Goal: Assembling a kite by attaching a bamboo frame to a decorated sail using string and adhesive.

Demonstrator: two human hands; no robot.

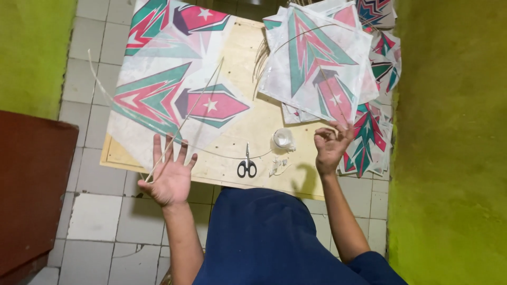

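Thin bamboo spar (182, 126) is steadied under the spread, open left hand (168, 177) on the paper kite (169, 89) at 10 o'clock, while a fine thread is seemingly pinched in the curled right hand (330, 148) at 3 o'clock. Too hard a pull could tear the paper or snap the spar. A plywood tabletop (248, 132) on a tiled floor (100, 211) between green walls (449, 158) carries scissors (246, 164) and stacked kites (322, 63).

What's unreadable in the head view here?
- Kite stack: top cut off by the frame edge; lower sheets covered by upper ones.
- Right hand: curled fingers hide any grip on the kite corner.
- Small clear item near the scissors: too small to identify.
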